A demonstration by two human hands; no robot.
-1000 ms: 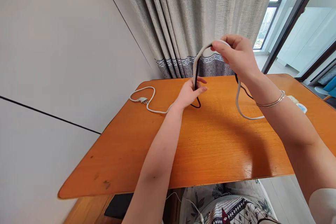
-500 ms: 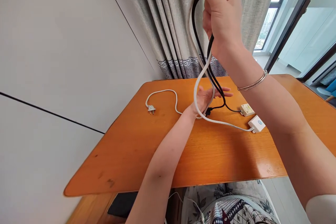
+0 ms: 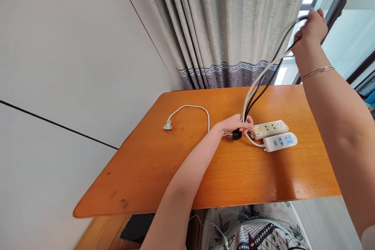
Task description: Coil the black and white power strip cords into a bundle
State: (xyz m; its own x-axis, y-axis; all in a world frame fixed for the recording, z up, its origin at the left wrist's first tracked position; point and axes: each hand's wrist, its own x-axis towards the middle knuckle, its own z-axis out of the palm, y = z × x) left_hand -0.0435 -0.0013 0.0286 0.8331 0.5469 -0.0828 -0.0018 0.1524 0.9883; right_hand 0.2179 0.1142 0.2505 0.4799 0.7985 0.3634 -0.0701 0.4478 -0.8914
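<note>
Cord bundle (image 3: 249, 93), thick white plus thinner black, is gripped by left hand (image 3: 236, 123) at cream power strip (image 3: 270, 129); its loops are clutched by right hand (image 3: 313, 27), above-right of strip. Blue-socketed white strip (image 3: 279, 141) is laid alongside, black plug (image 3: 236, 134) left.

A white power cord (image 3: 265, 69) and a black power cord (image 3: 267, 85) rise bunched into a slanting loop. The cream power strip (image 3: 270, 129) and white power strip (image 3: 280, 141) (blue socket panels) lie side by side, face up. The black plug (image 3: 236, 134) lies just left, the white plug (image 3: 168, 125) well apart.
</note>
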